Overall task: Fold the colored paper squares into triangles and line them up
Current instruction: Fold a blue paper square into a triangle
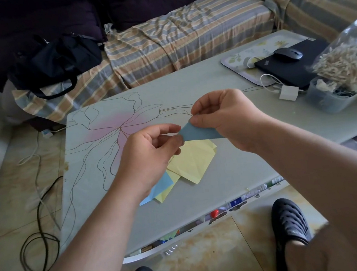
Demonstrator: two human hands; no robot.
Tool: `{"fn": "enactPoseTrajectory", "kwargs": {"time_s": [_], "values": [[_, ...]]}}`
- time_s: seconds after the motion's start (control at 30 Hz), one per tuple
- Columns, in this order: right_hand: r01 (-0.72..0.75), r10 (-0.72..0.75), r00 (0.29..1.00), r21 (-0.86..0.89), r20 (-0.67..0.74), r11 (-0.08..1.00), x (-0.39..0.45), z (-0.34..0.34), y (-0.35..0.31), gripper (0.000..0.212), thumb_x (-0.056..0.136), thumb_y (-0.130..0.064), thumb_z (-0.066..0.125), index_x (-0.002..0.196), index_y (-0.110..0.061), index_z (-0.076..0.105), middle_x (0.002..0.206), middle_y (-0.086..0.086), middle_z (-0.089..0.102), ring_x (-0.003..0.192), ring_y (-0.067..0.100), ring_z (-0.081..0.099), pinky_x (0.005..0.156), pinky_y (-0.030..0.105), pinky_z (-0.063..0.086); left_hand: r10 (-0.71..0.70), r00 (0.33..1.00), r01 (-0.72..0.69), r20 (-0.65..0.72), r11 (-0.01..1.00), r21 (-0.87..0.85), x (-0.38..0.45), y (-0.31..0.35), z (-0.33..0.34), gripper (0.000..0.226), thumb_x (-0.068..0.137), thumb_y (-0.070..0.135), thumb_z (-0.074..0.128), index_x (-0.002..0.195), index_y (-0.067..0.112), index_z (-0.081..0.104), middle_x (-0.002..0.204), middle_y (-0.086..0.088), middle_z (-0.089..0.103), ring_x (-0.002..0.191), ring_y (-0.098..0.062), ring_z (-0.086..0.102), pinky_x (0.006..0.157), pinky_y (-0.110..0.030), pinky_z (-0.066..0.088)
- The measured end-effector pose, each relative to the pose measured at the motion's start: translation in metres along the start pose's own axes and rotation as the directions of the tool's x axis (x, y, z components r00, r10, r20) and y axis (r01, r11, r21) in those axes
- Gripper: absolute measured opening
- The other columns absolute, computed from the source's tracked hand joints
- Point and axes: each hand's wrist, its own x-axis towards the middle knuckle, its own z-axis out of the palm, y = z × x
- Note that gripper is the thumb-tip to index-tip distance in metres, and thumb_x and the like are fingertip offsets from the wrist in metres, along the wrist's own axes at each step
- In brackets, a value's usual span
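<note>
**Blue Sheet Held in the Air for Folding**

We hold one blue paper point(197, 133) above the table point(189, 85), between both hands. Our left hand point(150, 154) pinches its left corner between thumb and curled fingers. Our right hand point(226, 116) pinches the upper edge with thumb and forefinger pressed together on the sheet. Both grips are therefore clamped on the same paper, and neither hand is free.

We judge that the sheet is lifted so that two opposite corners can be brought together and aligned before the crease is pressed. Holding it at two points keeps the thin paper taut and stops it drooping. The visible part already reads as a narrow triangular shape, but we cannot tell whether the fold is complete, because the right hand covers much of it.

The remaining papers lie on the table directly below the hands, within easy reach. We count:

- Yellow paper: one large creased piece point(193, 162) on top, and one more point(168, 190) showing beneath it.
- Light blue paper point(159, 187): one, partly under the left wrist.

These three overlap in a loose pile and are not lined up. More sheets may be hidden underneath; we cannot tell.

We judge the task to be at an early stage: no row of triangles is visible on the table.
</note>
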Motion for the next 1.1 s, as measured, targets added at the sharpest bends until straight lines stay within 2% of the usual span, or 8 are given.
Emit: {"fn": "enactPoseTrajectory", "kwargs": {"time_s": [0.13,0.27,0.4,0.53,0.67,0.77,0.97,1.1], "values": [[0.007,-0.007,1.0,-0.003,0.001,1.0,0.002,0.0,0.001,0.018,0.084,-0.008,0.084,0.091,-0.021,0.075,0.084,0.003,0.075,0.075,0.014,0.069,0.066,0.026,0.054,-0.022,1.0,0.021,-0.014,0.999,-0.049,0.0,0.0,-0.001,0.015,0.091,0.01,0.076,0.098,0.023,0.079,0.085,-0.003,0.08,0.074,-0.015,0.074,0.089,-0.036,0.061],[-0.052,0.052,0.999,0.126,0.006,0.991,0.003,-0.003,-0.002,0.026,0.087,-0.022,0.083,0.11,-0.021,0.072,0.098,0.006,0.078,0.078,0.019,0.069,0.08,0.035,0.058,-0.049,0.991,0.02,-0.128,0.976,-0.217,0.004,0.001,0.0,0.015,0.092,0.006,0.076,0.1,0.019,0.079,0.086,-0.005,0.081,0.072,-0.014,0.072,0.081,-0.026,0.061],[-0.263,0.217,0.957,0.26,0.192,0.929,0.001,-0.005,0.001,0.046,0.076,-0.037,0.086,0.115,-0.018,0.07,0.107,0.005,0.075,0.082,0.022,0.068,0.085,0.04,0.055,-0.111,0.969,0.026,-0.222,0.935,-0.353,0.007,0.001,0.003,0.012,0.093,0.007,0.074,0.099,0.017,0.078,0.083,-0.004,0.079,0.069,-0.013,0.069,0.083,-0.03,0.061],[-0.259,0.203,0.935,0.169,0.291,0.951,-0.004,0.01,0.007,0.031,0.085,-0.03,0.082,0.109,-0.011,0.074,0.102,0.003,0.076,0.082,0.019,0.067,0.082,0.036,0.055,-0.143,0.964,0.017,-0.224,0.876,-0.482,0.004,0.002,0.012,0.013,0.094,0.001,0.072,0.098,0.013,0.076,0.075,-0.003,0.076,0.066,-0.012,0.068,0.073,-0.024,0.059],[-0.188,0.145,0.967,0.2,0.211,0.962,-0.004,0.026,0.011,0.042,0.086,-0.027,0.083,0.115,0.001,0.071,0.099,0.01,0.075,0.075,0.014,0.065,0.078,0.032,0.055,-0.085,0.972,-0.029,-0.218,0.881,-0.473,-0.001,0.002,0.019,0.015,0.096,0.002,0.069,0.099,0.015,0.076,0.081,-0.001,0.079,0.073,-0.011,0.074,0.075,-0.023,0.06],[-0.174,0.149,0.982,0.236,0.12,0.956,0.0,0.028,0.014,0.036,0.089,-0.02,0.08,0.112,0.006,0.069,0.088,0.005,0.071,0.071,0.013,0.064,0.076,0.034,0.055,-0.082,0.978,-0.013,-0.19,0.891,-0.454,-0.001,0.001,0.019,0.013,0.095,0.007,0.072,0.101,0.016,0.078,0.088,-0.005,0.08,0.078,-0.014,0.073,0.079,-0.025,0.06],[-0.145,0.122,0.98,0.141,0.159,0.979,0.0,0.02,0.012,0.033,0.09,-0.018,0.078,0.11,0.007,0.07,0.083,0.004,0.07,0.074,0.014,0.065,0.074,0.031,0.055,-0.077,0.994,0.055,-0.073,0.961,-0.27,0.004,-0.004,0.011,0.01,0.098,0.02,0.07,0.095,0.015,0.079,0.079,-0.002,0.077,0.074,-0.014,0.071,0.079,-0.028,0.06],[-0.173,0.153,0.976,0.121,0.154,0.977,0.0,0.017,0.008,0.028,0.09,-0.022,0.08,0.105,0.0,0.072,0.082,0.001,0.072,0.073,0.015,0.067,0.071,0.03,0.056,-0.03,0.992,0.006,-0.124,0.981,-0.192,0.003,-0.004,0.009,0.014,0.099,0.018,0.069,0.087,0.016,0.077,0.07,0.003,0.073,0.069,-0.013,0.067,0.08,-0.033,0.061]]}}
